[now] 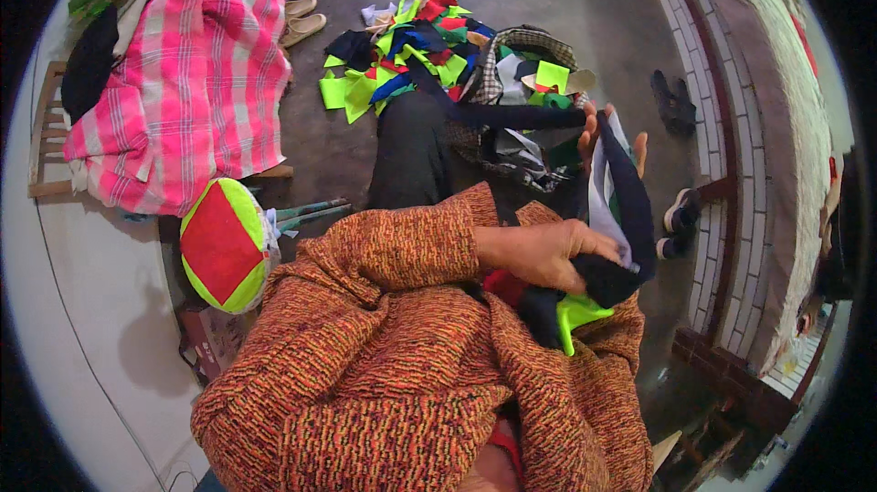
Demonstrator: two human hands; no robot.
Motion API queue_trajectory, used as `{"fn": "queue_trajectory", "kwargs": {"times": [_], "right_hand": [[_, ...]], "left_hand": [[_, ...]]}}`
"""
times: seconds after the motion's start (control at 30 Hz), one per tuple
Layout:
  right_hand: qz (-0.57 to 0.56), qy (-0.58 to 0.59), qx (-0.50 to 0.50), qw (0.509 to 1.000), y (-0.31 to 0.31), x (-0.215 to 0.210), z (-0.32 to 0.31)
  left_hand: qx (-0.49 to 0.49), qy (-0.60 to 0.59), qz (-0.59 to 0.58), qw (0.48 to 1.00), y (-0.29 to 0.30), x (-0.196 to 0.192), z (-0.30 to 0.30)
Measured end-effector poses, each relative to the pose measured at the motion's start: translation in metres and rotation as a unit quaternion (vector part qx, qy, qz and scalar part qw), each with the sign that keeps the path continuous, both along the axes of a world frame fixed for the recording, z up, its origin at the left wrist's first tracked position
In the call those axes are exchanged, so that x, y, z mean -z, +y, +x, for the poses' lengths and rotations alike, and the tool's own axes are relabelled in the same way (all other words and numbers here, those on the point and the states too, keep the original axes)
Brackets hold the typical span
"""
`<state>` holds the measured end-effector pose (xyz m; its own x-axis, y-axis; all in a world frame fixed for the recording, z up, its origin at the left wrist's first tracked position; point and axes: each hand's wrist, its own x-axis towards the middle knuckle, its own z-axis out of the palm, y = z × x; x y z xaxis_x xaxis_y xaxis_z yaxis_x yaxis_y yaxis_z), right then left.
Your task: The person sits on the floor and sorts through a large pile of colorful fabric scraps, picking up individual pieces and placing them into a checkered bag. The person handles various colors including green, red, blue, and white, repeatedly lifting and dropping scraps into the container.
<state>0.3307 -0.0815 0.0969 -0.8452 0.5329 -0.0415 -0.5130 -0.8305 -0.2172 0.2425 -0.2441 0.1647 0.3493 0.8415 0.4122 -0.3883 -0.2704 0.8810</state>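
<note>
In front of my right side, a long dark cloth strip (635,209) with a pale grey face hangs in a loop between my hands. My left hand (557,253) reaches across from the left, its fingers closed on the strip's lower end. Higher up, my right hand (589,133) holds the upper part, which partly covers the palm; some fingertips show on both sides of it. On my lap under the left hand lie a lime-green scrap (579,313), a dark piece and a red piece (502,285). A dark band (521,116) stretches left from the right hand.
A heap of coloured cloth scraps (361,90) lies on the floor ahead, beside a checked bag (482,81) stuffed with more scraps. On the left are a pink plaid blanket (219,53) and a round lime-and-red padded piece (222,245). Shoes (678,211) stand near the white-brick base (722,227).
</note>
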Motion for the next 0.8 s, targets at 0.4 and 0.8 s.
{"fn": "queue_trajectory", "kwargs": {"times": [0.4,0.8], "right_hand": [[0.271,0.031,0.024,0.962,0.06,-0.115,-0.016],[0.342,0.077,-0.027,0.936,0.073,-0.187,-0.023]], "left_hand": [[0.099,0.047,0.019,0.994,-0.007,-0.007,-0.011],[0.051,0.044,-0.04,0.997,-0.006,0.007,-0.015]]}}
